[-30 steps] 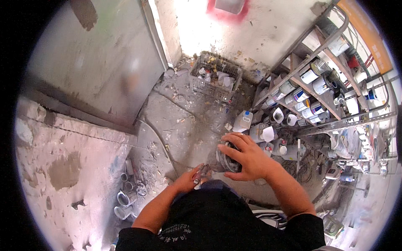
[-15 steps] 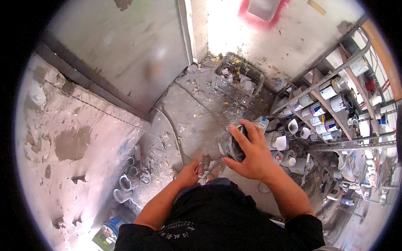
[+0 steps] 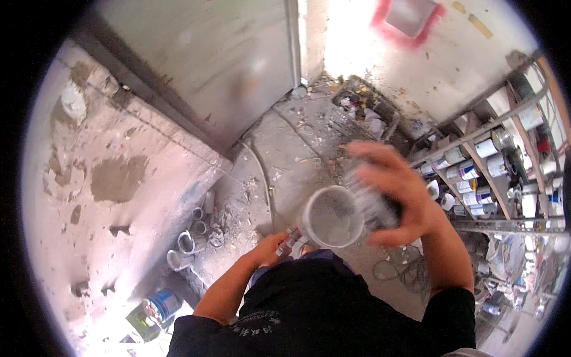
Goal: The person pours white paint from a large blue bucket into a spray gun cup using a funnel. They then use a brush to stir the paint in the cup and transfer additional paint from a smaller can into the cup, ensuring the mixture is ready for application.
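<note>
My left hand (image 3: 272,247) is closed on a metal spray gun (image 3: 291,237) low in the middle, in front of my dark shirt. An open translucent cup (image 3: 333,217) with grey inside sits just right of it, apparently attached to the gun. My right hand (image 3: 401,196) is raised right of the cup, fingers curved round a blurred dark and clear round piece (image 3: 377,205), which looks like a lid; its exact shape cannot be made out.
A grey door (image 3: 196,65) and pale wall (image 3: 95,226) stand left. A crate of debris (image 3: 363,107) lies ahead. Right, a metal rack (image 3: 493,166) holds several cans. A hose (image 3: 264,184) crosses the dusty floor; old cups (image 3: 185,243) and a bucket (image 3: 160,306) lie left.
My right hand has moved up and right with the dark piece, uncovering the cup's round opening. My left hand keeps its grip. The view has turned leftward.
</note>
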Tool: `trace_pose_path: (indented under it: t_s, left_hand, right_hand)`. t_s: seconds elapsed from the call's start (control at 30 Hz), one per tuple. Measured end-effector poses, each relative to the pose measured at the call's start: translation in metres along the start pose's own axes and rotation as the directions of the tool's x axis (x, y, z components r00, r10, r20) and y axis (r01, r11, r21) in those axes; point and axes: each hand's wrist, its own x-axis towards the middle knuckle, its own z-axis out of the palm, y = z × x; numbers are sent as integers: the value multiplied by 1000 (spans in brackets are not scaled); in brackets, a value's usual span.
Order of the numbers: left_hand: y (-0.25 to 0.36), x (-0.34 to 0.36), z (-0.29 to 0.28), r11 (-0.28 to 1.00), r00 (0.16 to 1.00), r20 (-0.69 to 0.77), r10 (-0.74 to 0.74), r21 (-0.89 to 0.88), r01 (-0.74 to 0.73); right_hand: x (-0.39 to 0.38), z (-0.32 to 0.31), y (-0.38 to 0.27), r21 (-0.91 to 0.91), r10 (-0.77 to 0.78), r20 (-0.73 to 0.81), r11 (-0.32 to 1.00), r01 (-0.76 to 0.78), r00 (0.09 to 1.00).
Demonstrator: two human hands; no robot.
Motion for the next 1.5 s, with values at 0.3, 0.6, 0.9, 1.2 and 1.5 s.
trace_pose_path:
  t_s: [0.3,0.6,0.9,1.2,1.5]
  left_hand:
    - [-6,-52,-12,997,895,-441,65,-15,-80]
    - [-39,-145,-17,912,741,-533,-408,-211,350]
    - [-104,-243,-7,759,439,-634,-637,-416,500]
    - [-136,-328,28,560,173,-545,-820,-702,441]
    - [-175,-394,216,247,-105,-251,-962,-968,48]
  right_hand:
    - [-24,55,48,767,632,-283,601,-225,722]
    - [-6,150,72,931,739,47,210,-297,672]
    - [37,248,63,879,774,193,136,-456,603]
    - [95,327,44,771,737,364,105,-628,569]
    - [113,384,63,624,530,657,17,-781,536]
